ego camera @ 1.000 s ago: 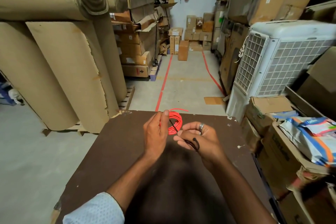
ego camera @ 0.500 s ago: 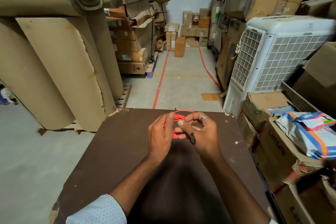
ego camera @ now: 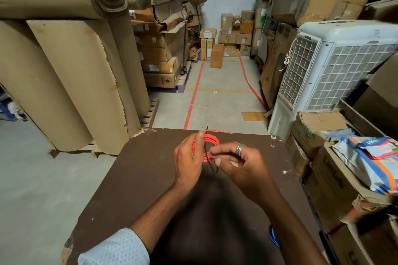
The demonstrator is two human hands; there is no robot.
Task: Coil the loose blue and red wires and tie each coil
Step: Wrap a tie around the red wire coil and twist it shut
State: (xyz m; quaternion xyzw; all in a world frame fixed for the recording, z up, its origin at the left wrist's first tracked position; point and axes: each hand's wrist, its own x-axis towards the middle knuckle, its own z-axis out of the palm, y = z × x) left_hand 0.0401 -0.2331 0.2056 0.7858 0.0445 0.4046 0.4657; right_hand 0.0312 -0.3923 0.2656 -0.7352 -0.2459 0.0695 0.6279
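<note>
A small coil of red wire (ego camera: 212, 141) is held upright above the far part of the dark brown table (ego camera: 137, 178). My left hand (ego camera: 189, 161) grips the coil's left side with thumb and fingers. A thin black tie (ego camera: 208, 157) runs across the coil, one end sticking up past it and the other hanging below. My right hand (ego camera: 239, 163), wearing a ring, pinches the tie at the coil's lower right. A bit of blue wire (ego camera: 274, 237) shows beside my right forearm at the table's right edge, mostly hidden.
Big cardboard rolls (ego camera: 71, 66) lean at the left. A white air cooler (ego camera: 327, 66) and open boxes with bags (ego camera: 370, 157) crowd the right side. Beyond the table an aisle with red floor lines (ego camera: 195, 97) runs to stacked cartons.
My hands have moved apart a little. The black tie, earlier bunched under my right fingers, now lies stretched across the red coil. The view has shifted slightly.
</note>
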